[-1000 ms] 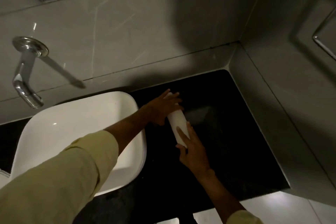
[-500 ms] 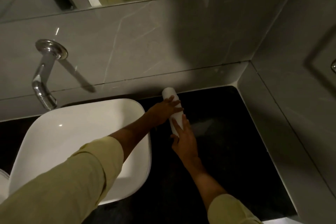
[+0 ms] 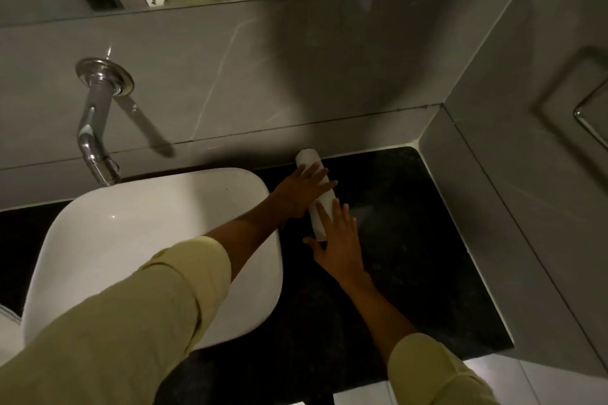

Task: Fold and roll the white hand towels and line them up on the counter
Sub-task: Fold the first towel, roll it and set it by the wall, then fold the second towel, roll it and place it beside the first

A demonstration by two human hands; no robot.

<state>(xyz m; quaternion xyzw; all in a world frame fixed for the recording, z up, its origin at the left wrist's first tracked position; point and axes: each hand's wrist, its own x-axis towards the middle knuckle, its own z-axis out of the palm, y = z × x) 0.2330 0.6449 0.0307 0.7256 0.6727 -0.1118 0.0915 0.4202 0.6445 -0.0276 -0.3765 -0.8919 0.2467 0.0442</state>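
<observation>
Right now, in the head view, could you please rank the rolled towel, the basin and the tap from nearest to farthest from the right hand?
From the right hand:
1. Rolled towel, under its fingertips.
2. Basin, to its left.
3. Tap, on the wall, far left.

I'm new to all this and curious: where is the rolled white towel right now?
In the head view, the rolled towel lies on the black counter, right of the white basin, its far end near the back wall, with the left hand and right hand flat on it.

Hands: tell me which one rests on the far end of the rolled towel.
The left hand, lying across the rolled towel nearer the wall; the right hand covers its near end.
</observation>
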